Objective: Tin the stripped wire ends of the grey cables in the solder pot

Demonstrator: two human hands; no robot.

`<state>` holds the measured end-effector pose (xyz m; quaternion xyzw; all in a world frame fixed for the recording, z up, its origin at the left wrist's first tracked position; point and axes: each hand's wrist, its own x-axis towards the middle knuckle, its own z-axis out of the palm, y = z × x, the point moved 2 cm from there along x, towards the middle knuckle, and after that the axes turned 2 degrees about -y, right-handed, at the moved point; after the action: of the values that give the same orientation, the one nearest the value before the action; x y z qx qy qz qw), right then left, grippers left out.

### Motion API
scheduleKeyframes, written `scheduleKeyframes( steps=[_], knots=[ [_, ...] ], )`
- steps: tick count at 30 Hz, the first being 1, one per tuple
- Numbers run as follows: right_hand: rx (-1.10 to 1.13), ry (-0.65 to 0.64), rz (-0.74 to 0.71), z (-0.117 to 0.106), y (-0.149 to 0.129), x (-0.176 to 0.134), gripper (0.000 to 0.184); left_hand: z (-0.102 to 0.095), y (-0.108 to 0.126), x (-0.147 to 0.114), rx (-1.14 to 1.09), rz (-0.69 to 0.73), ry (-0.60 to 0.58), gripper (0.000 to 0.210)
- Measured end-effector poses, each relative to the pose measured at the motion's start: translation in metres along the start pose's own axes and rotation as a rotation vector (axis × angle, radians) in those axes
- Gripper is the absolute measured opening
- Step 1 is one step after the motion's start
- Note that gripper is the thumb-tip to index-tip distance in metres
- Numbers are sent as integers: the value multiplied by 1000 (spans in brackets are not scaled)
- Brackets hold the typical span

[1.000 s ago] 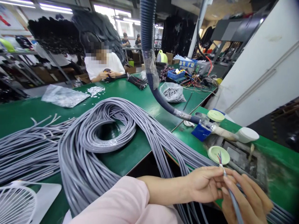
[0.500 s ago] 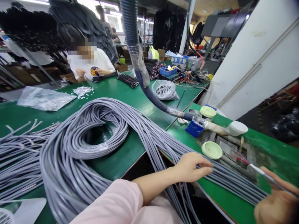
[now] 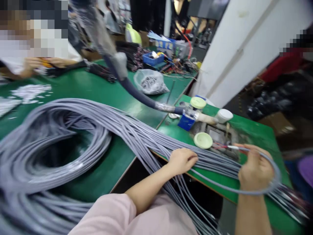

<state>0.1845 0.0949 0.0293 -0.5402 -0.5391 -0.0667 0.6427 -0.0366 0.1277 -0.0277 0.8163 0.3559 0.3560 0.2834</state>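
Observation:
A gray cable (image 3: 259, 192) loops from my right hand (image 3: 256, 166) back toward my left. My right hand pinches it near its end, where a white section (image 3: 233, 147) gives way to thin coloured wires (image 3: 221, 145). Those wire tips, blurred, lie over the grimy metal fixture (image 3: 217, 133) beside a pale green dish (image 3: 203, 140). On the long bundle of gray cables (image 3: 144, 138) rests my left hand (image 3: 182, 160), its fingers curled in; what they hold, if anything, is hidden.
A ribbed hose (image 3: 137, 94) comes down to a blue box (image 3: 186, 121). Near it stand a white cup (image 3: 224, 116) and another green dish (image 3: 198, 102). Coiled cables (image 3: 73, 166) cover the left table. Farther back are a plastic bag (image 3: 150, 81) and a co-worker's hands (image 3: 36, 63).
The view has swung right. My right hand has brought the cable's wire end over the fixture, and the cable now bends in a loop. My left hand's fingers have curled in.

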Motion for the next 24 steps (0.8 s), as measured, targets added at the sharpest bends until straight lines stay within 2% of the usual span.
scheduleKeyframes(
  steps=[3,7,24],
  knots=[
    [-11,-88,136,7,1,4,23,4,-3,0,3,34,23,22],
    [-25,-146,167,17,7,6,28,10,-8,1,89,72,20,23],
    [-18,-415,137,54,13,9,23,10,-8,2,209,159,91,22]
  ],
)
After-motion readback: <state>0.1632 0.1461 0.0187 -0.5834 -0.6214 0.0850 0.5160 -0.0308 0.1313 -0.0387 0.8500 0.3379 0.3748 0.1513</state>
